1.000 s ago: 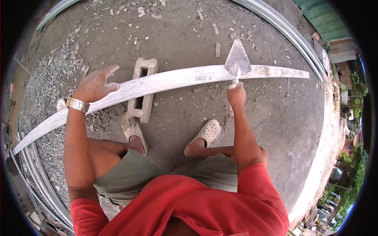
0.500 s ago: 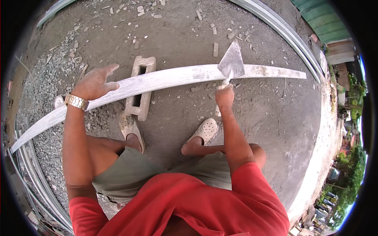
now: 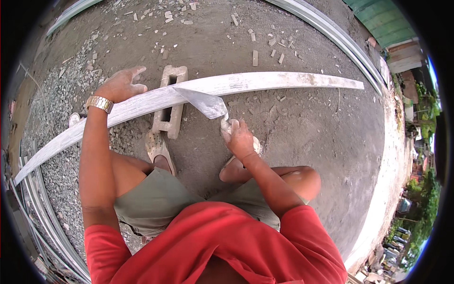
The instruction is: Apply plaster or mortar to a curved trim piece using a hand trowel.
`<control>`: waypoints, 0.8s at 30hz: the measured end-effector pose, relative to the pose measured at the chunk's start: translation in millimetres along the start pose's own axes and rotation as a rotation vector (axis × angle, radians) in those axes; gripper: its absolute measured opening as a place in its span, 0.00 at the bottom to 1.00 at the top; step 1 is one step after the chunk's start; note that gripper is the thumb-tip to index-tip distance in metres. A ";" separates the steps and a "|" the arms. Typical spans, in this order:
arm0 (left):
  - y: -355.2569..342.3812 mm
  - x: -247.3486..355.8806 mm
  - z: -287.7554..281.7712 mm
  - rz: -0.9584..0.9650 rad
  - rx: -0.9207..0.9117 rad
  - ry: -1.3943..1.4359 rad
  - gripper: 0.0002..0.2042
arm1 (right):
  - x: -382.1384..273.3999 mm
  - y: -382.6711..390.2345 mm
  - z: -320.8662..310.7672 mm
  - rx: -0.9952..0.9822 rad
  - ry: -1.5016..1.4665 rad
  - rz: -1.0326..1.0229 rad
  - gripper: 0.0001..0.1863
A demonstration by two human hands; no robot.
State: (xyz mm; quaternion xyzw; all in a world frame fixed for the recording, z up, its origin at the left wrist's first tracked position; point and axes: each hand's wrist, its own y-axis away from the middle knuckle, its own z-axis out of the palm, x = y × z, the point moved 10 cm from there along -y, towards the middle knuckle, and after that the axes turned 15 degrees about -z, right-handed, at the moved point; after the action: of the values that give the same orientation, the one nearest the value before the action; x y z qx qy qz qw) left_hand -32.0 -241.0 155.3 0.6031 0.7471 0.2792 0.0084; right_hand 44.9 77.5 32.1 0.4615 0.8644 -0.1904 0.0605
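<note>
A long, whitish, dusty bar (image 3: 250,81) lies across the top of a hollow concrete block (image 3: 176,118) on the ground before me. My left hand (image 3: 122,85), with a gold-coloured watch at the wrist, rests at the bar's far edge left of the block. Its thumb and forefinger are stretched apart; the other fingers are partly hidden. My right hand (image 3: 240,139) is closed round the handle of a pointed trowel (image 3: 204,102). The trowel's blade points left and its tip overlaps the bar just right of the block.
My feet in pale clogs (image 3: 159,150) stand close behind the bar. Gravel (image 3: 56,113) spreads on the left, beside stacked metal channels (image 3: 47,203). More long channels (image 3: 331,35) lie at the far right. Small broken chips (image 3: 255,57) are scattered on the ground ahead.
My right hand has swung the trowel left and nearer, turning its blade from pointing away to pointing left. My left hand has shifted slightly right in the picture.
</note>
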 end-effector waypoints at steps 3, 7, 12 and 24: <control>5.5 -17.9 3.6 -0.031 -0.029 -0.005 0.35 | 45.1 43.0 28.3 -0.228 0.018 0.135 0.19; 5.7 -31.6 7.1 -0.044 -0.049 0.018 0.34 | 134.7 74.5 4.6 -0.373 0.135 0.333 0.23; 0.2 -28.2 6.5 -0.043 -0.057 0.010 0.34 | 187.3 70.4 -65.2 -0.224 0.145 0.582 0.24; -13.4 0.2 13.6 0.027 -0.057 -0.028 0.35 | 225.5 79.6 -74.8 -0.119 0.061 0.720 0.22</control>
State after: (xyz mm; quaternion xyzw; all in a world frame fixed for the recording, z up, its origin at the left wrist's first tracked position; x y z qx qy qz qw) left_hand -39.3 -236.9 138.2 0.6167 0.7303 0.2920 0.0324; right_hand -12.2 320.9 15.9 0.7374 0.6575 -0.0925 0.1244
